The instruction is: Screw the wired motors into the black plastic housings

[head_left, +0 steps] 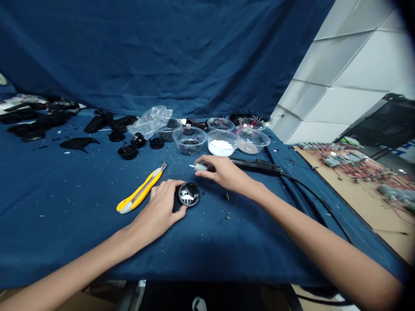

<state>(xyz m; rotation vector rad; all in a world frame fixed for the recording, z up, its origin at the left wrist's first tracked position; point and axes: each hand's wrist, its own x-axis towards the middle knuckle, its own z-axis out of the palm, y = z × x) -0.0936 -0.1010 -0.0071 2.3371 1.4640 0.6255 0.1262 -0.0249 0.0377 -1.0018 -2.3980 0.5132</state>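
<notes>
**While the left hand (pixel 158 211) cups a round black-and-chrome dome (pixel 188 194), the right hand (pixel 225 173) pinches a small silver cylinder (pixel 201 166)**

Both sit near the centre of the frame. The right thumb and fingertips close together on the cylinder, which looks light, stiff and slippery, so its barrel seems the surest hold. The left fingers spread apart around the dome, thumb at its lower edge. It looks rigid and smooth, best gripped by the rim. A yellow utility knife (pixel 140 191) lies just beside the left hand on blue cloth (pixel 65 229). A black-handled tool (pixel 256 165) lies right of the right hand.
</notes>
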